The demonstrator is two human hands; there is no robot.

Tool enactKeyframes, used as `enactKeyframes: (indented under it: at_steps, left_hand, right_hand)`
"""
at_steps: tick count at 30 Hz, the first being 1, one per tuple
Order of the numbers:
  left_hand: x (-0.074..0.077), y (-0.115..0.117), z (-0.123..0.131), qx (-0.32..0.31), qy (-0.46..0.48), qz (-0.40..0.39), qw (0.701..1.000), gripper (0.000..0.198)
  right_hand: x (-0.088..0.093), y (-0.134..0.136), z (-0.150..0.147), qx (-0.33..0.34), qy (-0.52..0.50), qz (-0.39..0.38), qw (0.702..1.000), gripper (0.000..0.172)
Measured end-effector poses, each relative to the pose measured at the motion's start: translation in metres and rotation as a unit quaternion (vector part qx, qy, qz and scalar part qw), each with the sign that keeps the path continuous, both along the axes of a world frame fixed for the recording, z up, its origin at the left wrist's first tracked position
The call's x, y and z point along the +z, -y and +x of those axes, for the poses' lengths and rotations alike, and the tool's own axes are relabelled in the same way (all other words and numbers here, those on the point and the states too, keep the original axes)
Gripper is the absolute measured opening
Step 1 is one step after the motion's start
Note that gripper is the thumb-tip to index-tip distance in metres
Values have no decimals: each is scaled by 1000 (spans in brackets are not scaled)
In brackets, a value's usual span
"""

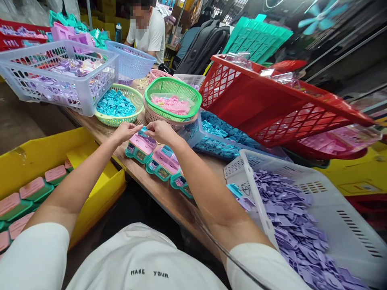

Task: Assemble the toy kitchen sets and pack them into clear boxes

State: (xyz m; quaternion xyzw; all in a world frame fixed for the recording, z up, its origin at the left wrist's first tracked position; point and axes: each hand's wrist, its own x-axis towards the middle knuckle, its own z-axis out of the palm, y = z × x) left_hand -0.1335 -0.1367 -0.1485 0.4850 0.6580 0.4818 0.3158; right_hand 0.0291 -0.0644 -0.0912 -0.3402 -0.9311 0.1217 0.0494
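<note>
My left hand point(125, 132) and my right hand point(163, 131) meet over the farthest toy box point(140, 145) in a row on the table. Between their fingertips is a small light-blue plastic piece point(142, 131), pinched from both sides at the box's top. This box has a pink upper part and a teal base with a printed front. Closer to me stand a second pink-and-teal box point(163, 163) and a third box point(181, 182), the latter partly hidden by my right forearm.
Beyond my hands are a basket of blue pieces point(116, 104) and a green basket point(173, 83) with pink pieces. A white crate point(256, 193) of purple parts and a tilted red crate point(236, 92) stand right. At left, a yellow bin point(39, 149) holds pink-lidded boxes. A person point(148, 32) sits opposite.
</note>
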Motion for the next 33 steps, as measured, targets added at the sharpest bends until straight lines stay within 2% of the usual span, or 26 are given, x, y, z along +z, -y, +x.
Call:
enactKeyframes:
  at_steps: [7, 10, 12, 16, 19, 26, 33]
  left_hand:
    - [-12, -7, 1, -15, 88, -5, 996, 53]
    - [-16, -10, 0, -16, 120, -4, 993, 57]
    - [-17, -11, 1, -38, 146, 4, 989, 58]
    - [-21, -8, 7, -101, 236, 21, 966, 53]
    - [-26, -5, 11, -104, 291, 32, 950, 47]
    - [-39, -8, 17, -83, 276, 85, 954, 42]
    - [-40, -5, 20, -38, 253, 97, 962, 47]
  right_hand:
    - [3, 17, -2, -37, 50, 66, 996, 25]
    - [1, 18, -2, -42, 56, 73, 995, 26]
    - [1, 19, -1, -40, 62, 75, 994, 27]
    - [4, 24, -1, -40, 84, 92, 991, 30]
    - [5, 29, -1, -43, 93, 98, 990, 31]
    - [-8, 35, 5, -43, 57, 109, 991, 36]
    - [-12, 38, 4, -44, 27, 68, 996, 33]
